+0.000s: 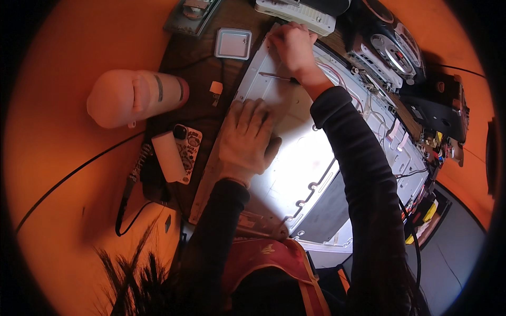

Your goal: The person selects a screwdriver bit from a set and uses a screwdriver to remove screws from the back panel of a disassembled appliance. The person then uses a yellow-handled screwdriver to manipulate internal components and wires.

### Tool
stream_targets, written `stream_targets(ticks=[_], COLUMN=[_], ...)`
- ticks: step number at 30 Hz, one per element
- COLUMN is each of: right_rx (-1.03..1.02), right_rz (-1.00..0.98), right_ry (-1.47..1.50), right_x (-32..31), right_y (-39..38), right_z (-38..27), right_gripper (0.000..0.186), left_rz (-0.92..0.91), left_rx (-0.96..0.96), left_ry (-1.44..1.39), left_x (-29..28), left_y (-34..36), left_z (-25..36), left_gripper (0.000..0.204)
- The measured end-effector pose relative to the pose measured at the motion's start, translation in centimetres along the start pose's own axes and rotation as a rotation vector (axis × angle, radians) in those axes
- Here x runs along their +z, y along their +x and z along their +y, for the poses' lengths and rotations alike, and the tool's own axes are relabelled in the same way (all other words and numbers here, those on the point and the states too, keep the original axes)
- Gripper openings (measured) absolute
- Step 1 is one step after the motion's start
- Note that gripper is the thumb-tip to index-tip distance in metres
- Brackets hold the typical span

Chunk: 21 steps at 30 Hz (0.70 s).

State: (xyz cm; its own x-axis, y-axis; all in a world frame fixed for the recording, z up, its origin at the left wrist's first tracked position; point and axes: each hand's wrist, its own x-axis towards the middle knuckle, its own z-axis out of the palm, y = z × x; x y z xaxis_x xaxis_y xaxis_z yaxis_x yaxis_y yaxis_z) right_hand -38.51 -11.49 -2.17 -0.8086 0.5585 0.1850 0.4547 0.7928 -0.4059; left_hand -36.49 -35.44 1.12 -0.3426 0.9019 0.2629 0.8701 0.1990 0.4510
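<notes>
A large flat metal panel (287, 158), like the back of an opened flat-screen TV, lies slanted across the table under a bright patch of light. My left hand (249, 138) rests palm down on its left side, fingers stretched out. At the panel's far corner is my right hand (295, 48), its fingers bent and closed at the edge; what they pinch there is hidden. A thin screwdriver (278, 77) lies on the panel near my right wrist, its handle end partly covered. Wires (337, 73) run along the panel's far right side.
Left of the panel are a square tray (233, 43), a phone (188, 150), a white cylinder (169, 156) and a large pale jug-like container (138, 97). A black and silver stereo (392, 50) and a dark box (440, 102) stand at the far right. Loose cables hang nearby.
</notes>
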Motion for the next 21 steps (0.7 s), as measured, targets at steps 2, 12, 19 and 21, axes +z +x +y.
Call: stream_targets(ticks=[2, 12, 19, 21], right_rx=[-0.067, -0.049, -0.103, -0.09], right_rz=[-0.014, -0.008, 0.071, 0.032], right_ry=[-0.02, 0.461, -0.06, -0.025], right_x=[0.0, 0.1, -0.3, -0.1], right_y=[0.1, 1.1, 0.4, 0.3], right_z=[0.3, 1.1, 1.3, 1.4], right_gripper=[0.01, 0.019, 0.016, 0.018], left_rz=[0.015, 0.019, 0.017, 0.005], left_rx=[0.011, 0.015, 0.009, 0.004], left_ry=[-0.011, -0.025, -0.027, -0.024], left_x=[0.0, 0.0, 0.0, 0.0], left_y=[0.1, 0.1, 0.1, 0.1], left_z=[-0.1, -0.2, -0.2, -0.2], left_gripper=[0.054, 0.053, 0.052, 0.052])
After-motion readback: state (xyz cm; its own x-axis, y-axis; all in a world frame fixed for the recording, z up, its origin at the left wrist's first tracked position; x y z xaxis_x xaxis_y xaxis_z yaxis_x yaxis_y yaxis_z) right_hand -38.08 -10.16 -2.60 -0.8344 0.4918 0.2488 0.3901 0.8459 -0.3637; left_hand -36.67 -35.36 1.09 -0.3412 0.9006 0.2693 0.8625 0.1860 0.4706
